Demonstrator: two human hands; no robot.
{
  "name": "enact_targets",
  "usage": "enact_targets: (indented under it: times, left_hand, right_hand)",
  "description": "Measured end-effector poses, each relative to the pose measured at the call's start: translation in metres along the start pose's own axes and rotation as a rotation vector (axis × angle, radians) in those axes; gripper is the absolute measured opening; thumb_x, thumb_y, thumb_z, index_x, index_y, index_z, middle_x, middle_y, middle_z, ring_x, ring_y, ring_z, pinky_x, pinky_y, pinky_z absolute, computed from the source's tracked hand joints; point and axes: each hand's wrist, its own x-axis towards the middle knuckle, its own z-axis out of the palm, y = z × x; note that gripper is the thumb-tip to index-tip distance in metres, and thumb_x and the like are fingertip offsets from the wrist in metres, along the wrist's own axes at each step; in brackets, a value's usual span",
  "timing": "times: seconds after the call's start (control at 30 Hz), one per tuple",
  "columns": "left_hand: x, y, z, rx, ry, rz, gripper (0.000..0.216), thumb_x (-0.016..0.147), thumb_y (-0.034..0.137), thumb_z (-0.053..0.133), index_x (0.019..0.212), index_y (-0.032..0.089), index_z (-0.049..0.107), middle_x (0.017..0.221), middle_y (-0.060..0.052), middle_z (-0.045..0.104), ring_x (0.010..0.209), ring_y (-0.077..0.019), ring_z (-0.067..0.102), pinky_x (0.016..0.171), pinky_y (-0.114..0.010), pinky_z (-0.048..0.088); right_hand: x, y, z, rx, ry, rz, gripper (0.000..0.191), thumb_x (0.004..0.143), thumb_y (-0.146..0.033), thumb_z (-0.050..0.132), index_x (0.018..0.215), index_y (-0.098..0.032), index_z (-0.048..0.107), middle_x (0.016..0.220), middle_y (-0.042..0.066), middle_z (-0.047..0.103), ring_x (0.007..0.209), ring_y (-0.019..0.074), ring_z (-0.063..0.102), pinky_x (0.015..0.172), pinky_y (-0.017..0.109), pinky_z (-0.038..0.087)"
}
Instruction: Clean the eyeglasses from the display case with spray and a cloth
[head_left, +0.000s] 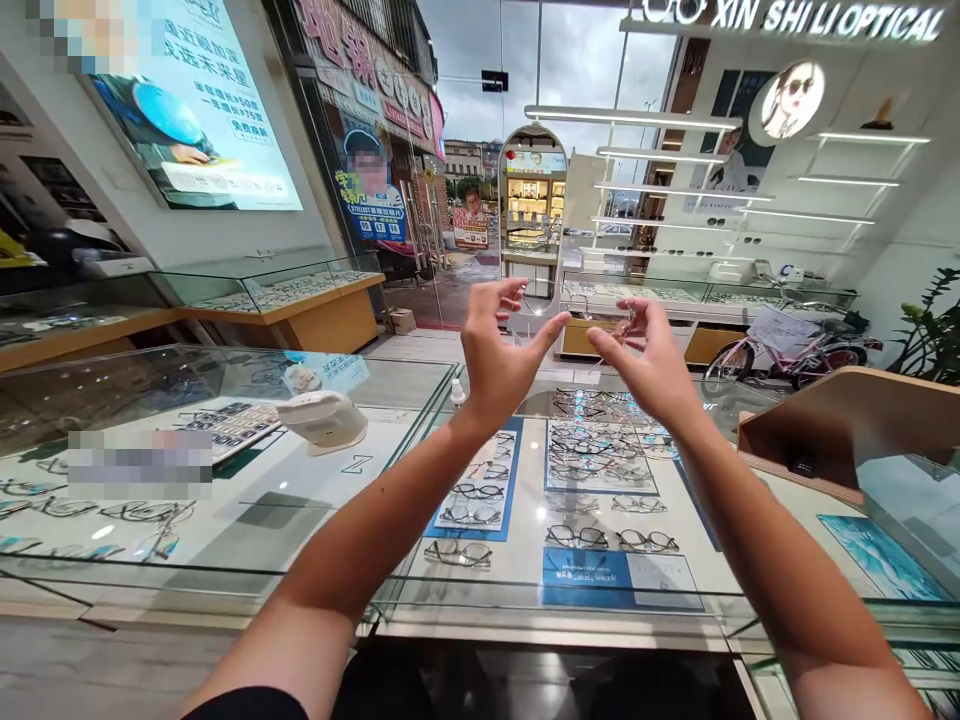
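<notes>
Both arms reach forward over a glass display counter. Between my hands is a thin-rimmed pair of eyeglasses (pixel 541 302), faint against the bright background. On its left side, my left hand (pixel 496 350) has curled fingers at the frame and a thumb pointing inward. My right hand (pixel 643 352) is at the other side, with bent fingers and its thumb close to the frame. The exact finger contact is too small to make out. Below them, several rows of eyeglasses (pixel 600 440) lie inside the counter.
A white cap-shaped object (pixel 324 420) rests on the counter glass (pixel 405 400) at left, near a small white bottle (pixel 457 393). A brown wooden stand (pixel 817 430) is at right. Beyond are an arched mirror (pixel 532 215), a pink bicycle (pixel 795 350) and lit wall shelves (pixel 675 190).
</notes>
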Motion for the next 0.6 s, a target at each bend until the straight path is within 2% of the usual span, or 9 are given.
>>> enact_targets:
  times: [0.17,0.27,0.37,0.6]
  left_hand:
    - [0.013,0.034,-0.002,-0.011,0.095,-0.009,0.051,0.086,0.049,0.088,0.127,0.029,0.066,0.122,-0.006,0.067,0.105,-0.021,0.069,0.087,-0.035,0.058]
    - [0.01,0.046,-0.006,-0.025,0.129,-0.006,0.05,0.086,0.046,0.088,0.129,0.03,0.067,0.124,-0.006,0.067,0.109,-0.0217,0.068,0.089,-0.036,0.059]
    - [0.007,0.047,-0.008,-0.028,0.138,-0.006,0.052,0.086,0.044,0.089,0.131,0.031,0.066,0.125,-0.006,0.068,0.111,-0.0223,0.068,0.091,-0.037,0.059]
    - [0.004,0.028,0.0,-0.011,0.091,0.0,0.055,0.087,0.045,0.089,0.134,0.032,0.063,0.133,-0.006,0.066,0.12,-0.0237,0.067,0.097,-0.039,0.06]
  right_hand:
    - [-0.004,-0.038,0.002,-0.033,0.277,-0.142,0.06,0.088,-0.069,0.074,0.128,-0.027,0.056,0.106,0.006,0.069,0.105,0.0267,0.068,0.097,0.048,0.054]
    - [-0.012,-0.045,0.005,-0.066,0.357,-0.202,0.057,0.091,-0.068,0.072,0.13,-0.029,0.055,0.109,0.006,0.07,0.106,0.0271,0.068,0.097,0.048,0.055]
    - [-0.014,-0.043,0.006,-0.112,0.369,-0.253,0.053,0.094,-0.064,0.071,0.133,-0.031,0.055,0.113,0.006,0.07,0.109,0.0276,0.068,0.097,0.049,0.055]
    - [-0.01,-0.032,0.007,-0.242,0.403,-0.328,0.053,0.097,-0.058,0.07,0.141,-0.034,0.057,0.131,0.009,0.063,0.118,0.0304,0.064,0.095,0.051,0.058]
